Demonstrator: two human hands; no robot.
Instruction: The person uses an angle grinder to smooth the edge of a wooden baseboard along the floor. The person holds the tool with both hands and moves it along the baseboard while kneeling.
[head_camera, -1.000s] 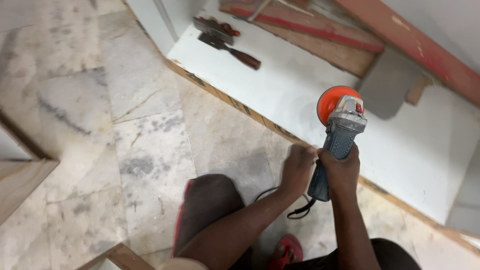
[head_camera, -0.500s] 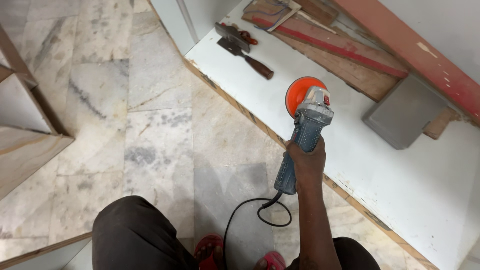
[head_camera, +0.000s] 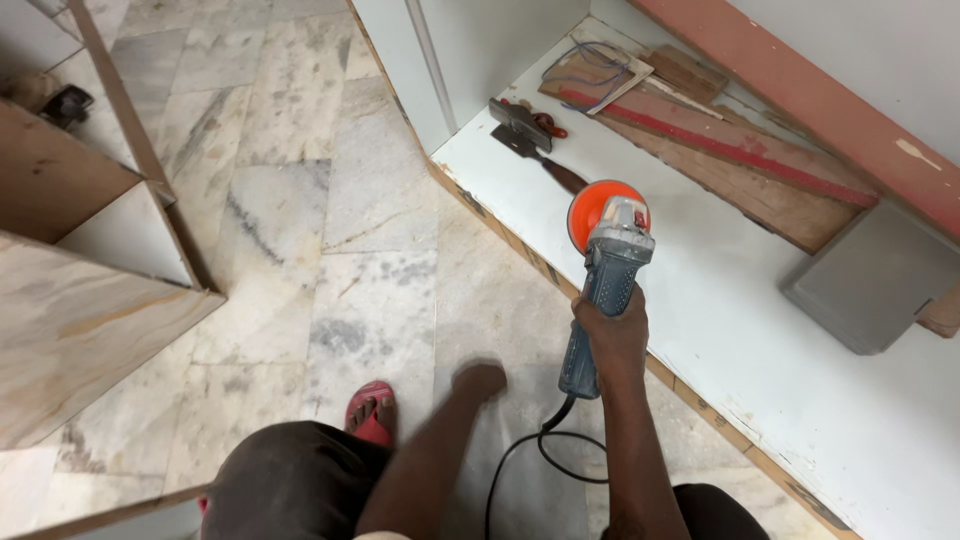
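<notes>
1. The right hand is wrapped tight around the grinder, fingers closed on its blue body.
2. The grinder's orange disc lies over the white board, just inside the board's near edge.
3. The left hand is curled into a loose fist, holding nothing, knuckles down on the marble floor beside the board's near edge.
4. The black cord loops on the floor below the grinder.

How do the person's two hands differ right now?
The right hand is wrapped around the blue-grey sander, its orange disc over the white board. The left hand holds nothing; it is closed and pressed on the marble floor. The right reaches farther forward. Both are bare.
</notes>
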